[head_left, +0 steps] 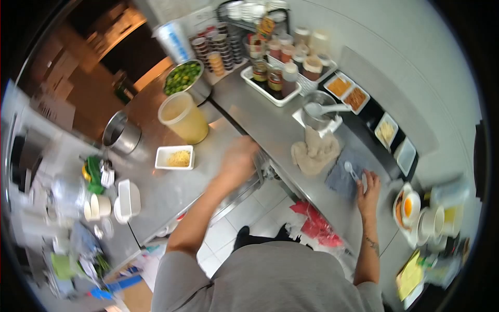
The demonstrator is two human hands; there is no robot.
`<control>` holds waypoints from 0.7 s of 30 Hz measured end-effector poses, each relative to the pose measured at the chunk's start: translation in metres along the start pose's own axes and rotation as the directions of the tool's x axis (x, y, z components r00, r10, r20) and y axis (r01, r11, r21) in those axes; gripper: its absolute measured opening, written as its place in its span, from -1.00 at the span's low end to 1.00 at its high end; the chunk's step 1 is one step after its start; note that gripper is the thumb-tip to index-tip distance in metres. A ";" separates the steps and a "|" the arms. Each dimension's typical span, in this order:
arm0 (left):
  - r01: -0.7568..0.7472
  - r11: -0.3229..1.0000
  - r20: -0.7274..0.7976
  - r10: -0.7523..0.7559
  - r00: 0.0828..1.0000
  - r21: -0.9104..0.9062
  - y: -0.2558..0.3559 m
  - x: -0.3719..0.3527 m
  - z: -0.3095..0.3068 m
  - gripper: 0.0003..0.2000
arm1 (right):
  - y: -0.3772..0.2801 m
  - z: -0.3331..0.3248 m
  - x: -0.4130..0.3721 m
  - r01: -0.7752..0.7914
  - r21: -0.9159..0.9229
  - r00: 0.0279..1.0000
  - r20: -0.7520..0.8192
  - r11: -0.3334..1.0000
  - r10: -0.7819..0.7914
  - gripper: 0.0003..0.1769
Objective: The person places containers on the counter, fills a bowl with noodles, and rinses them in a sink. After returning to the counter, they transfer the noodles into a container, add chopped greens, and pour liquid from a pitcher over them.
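Observation:
My left hand (239, 162) is blurred by motion above the edge of the left steel counter, near the gap between the counters; its fingers cannot be made out. Left of it stand a small white dish (163, 157) of yellow shreds and a tall clear tub (186, 122) of yellowish contents. Over the right counter, my right hand (369, 191) has its thumb and fingers at the handle end of a small white spoon (349, 168). Under the spoon lies a folded grey-blue cloth (340, 182). A crumpled beige cloth (315, 152) is just beyond.
A steel pot (200, 87) of chopped greens and an empty-looking pot (122, 136) stand left. Sauce bottles fill a white tray (283, 98). A metal container (318, 120) holds a white ladle (327, 108). A bowl with egg (408, 207) sits right. Red plastic (319, 226) lies below the counter.

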State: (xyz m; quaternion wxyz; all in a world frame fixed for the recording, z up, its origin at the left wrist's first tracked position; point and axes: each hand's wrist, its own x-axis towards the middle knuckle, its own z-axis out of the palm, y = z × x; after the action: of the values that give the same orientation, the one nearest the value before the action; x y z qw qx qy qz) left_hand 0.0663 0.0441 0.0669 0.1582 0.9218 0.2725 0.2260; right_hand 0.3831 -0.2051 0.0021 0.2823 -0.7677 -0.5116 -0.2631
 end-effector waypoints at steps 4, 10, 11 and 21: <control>0.129 0.934 -0.026 -0.128 0.991 0.334 -0.099 -0.065 -0.085 -0.68 | -0.024 -0.062 -0.051 -0.563 0.274 0.782 0.481 0.780 0.395 -0.78; 0.099 0.802 0.259 -0.304 0.917 0.589 -0.149 -0.121 -0.113 -0.71 | -0.089 -0.135 -0.179 -0.914 -0.138 0.052 0.893 0.381 0.447 -0.44; 0.075 0.798 0.253 -0.277 0.927 0.598 -0.158 -0.125 -0.108 -0.72 | -0.103 -0.143 -0.194 -0.921 -0.209 -0.069 0.918 0.328 0.392 -0.38; -0.243 0.854 0.327 0.091 0.941 0.459 -0.162 -0.119 -0.093 -0.89 | -0.225 -0.172 -0.294 -0.900 -0.432 -0.434 0.899 -0.053 0.057 -0.09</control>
State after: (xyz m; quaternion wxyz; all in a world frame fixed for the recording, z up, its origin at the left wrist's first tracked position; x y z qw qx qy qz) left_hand -0.1394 0.1211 0.0395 -0.0641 0.9748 0.2126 0.0228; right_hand 0.0532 -0.4424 -0.0438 0.2634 -0.6599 0.0254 0.7032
